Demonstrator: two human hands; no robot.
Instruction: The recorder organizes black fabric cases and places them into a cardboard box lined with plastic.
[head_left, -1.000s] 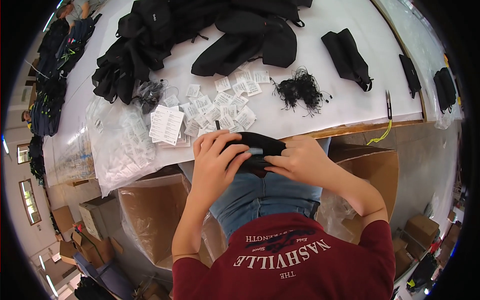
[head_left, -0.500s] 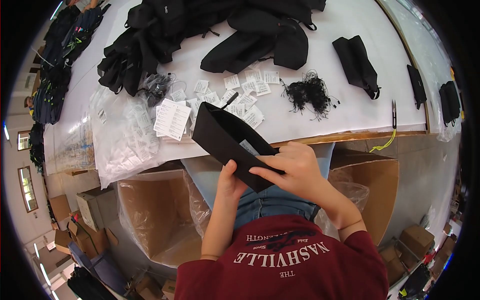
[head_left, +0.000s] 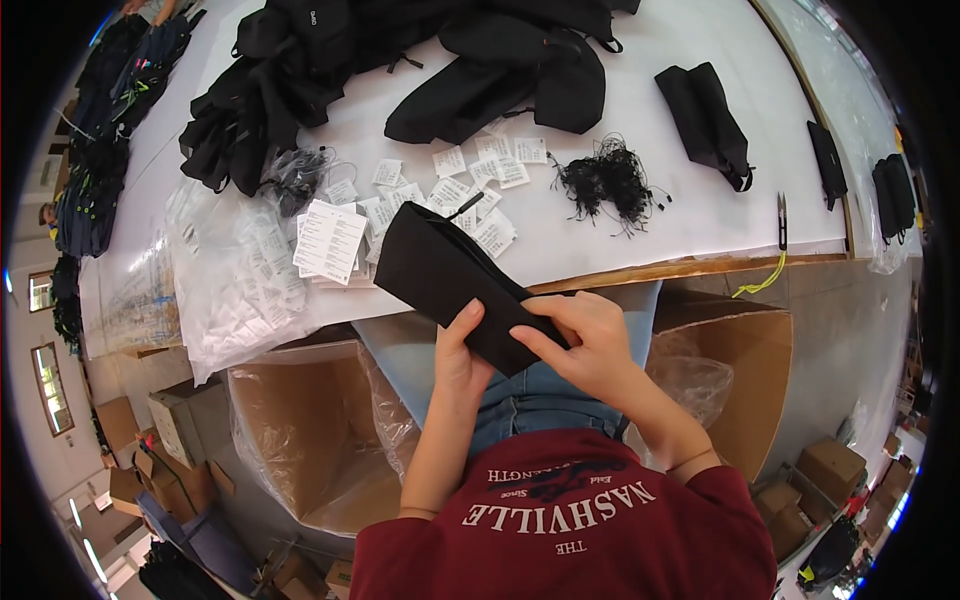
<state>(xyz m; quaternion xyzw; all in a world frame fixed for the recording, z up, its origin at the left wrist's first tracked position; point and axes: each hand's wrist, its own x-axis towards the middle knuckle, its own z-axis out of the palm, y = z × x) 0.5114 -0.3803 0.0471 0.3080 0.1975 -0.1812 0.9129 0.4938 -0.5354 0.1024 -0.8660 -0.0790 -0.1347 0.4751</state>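
Both hands hold a black fabric pouch (head_left: 430, 270) tilted above my lap at the table's front edge. My left hand (head_left: 462, 355) grips its lower side, thumb flat on the front panel. My right hand (head_left: 588, 345) is closed on the pouch's right end, with thumb and fingers pinching near the opening; some fingertips are hidden. A short black tab stands up at the pouch's far corner. The mouth shows only as a narrow dark slit. Just beyond it lie loose white printed tags (head_left: 480, 190) and a stack of larger white cards (head_left: 330, 240).
On the white table (head_left: 680, 220) are a heap of black pouches (head_left: 290, 80), a tangle of black strings (head_left: 608, 185), a single black pouch (head_left: 705, 120) and thread snips (head_left: 782, 222) with a yellow cord. A clear bag (head_left: 235, 290) overhangs the edge. Cardboard boxes (head_left: 300, 430) flank my legs.
The pouch's mouth has narrowed, and the white label seen inside it is now hidden. My right fingers have shifted slightly along the edge. The whole view has moved a little.
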